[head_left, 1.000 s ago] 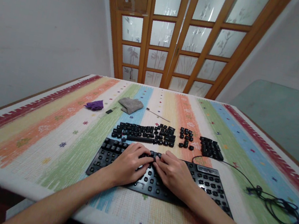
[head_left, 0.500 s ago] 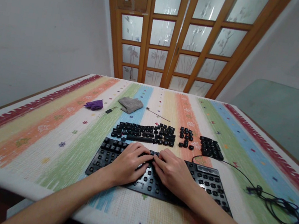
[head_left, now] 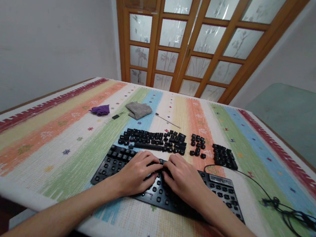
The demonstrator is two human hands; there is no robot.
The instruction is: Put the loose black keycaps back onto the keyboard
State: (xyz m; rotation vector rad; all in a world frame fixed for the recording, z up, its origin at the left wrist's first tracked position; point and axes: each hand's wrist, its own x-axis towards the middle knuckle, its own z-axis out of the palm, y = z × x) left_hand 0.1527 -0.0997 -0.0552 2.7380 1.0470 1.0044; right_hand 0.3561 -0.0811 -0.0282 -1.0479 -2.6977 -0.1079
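Note:
A black keyboard [head_left: 159,197] lies before me, most of its key sockets bare, with keycaps [head_left: 122,153] seated at its upper left. My left hand [head_left: 139,174] is over its middle, fingers curled and fingertips together at the top row. From the other side my right hand [head_left: 183,177] meets it there, fingers bent and closed. A small black keycap [head_left: 161,161] shows between the fingertips of both hands; the fingers partly hide it.
Loose keycaps [head_left: 154,139] stand in groups beyond the keyboard, with a number-pad block [head_left: 224,156] at right. Farther off are a purple cloth [head_left: 100,109], a grey cloth [head_left: 138,110], a small black-handled tool [head_left: 116,116] and a thin rod [head_left: 168,120]. A coiled cable [head_left: 300,219] lies right.
My right hand's fingers have shifted slightly at the top row. My left hand stays nearly in place, and the view has moved a little.

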